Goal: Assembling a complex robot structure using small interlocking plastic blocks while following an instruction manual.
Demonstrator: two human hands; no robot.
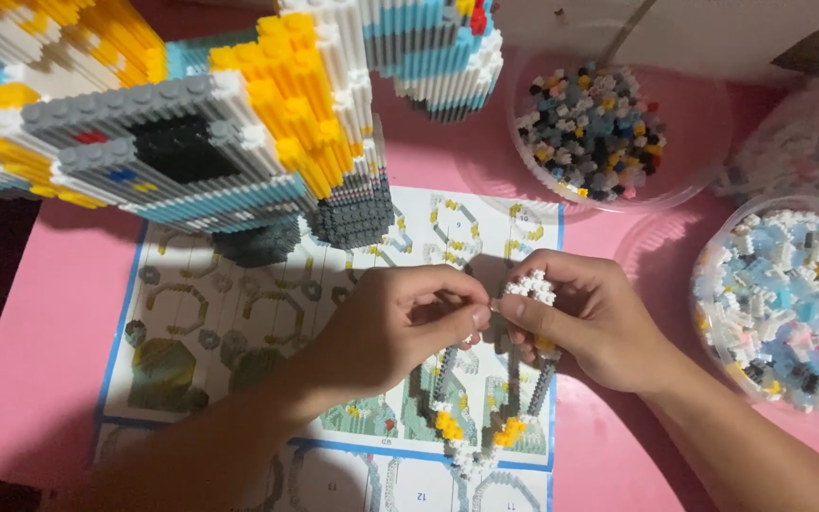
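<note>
Pinching a small brick assembly (531, 286) between both hands, left (400, 327), right (585, 322), two clear tubs (703, 123) of loose mixed bricks (591, 128) nearby

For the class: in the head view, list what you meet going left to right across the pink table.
Large brick model → left hand → right hand → bowl of pale bricks.

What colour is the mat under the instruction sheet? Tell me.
Pink; the mat shows best in the head view, around the sheet.
</note>
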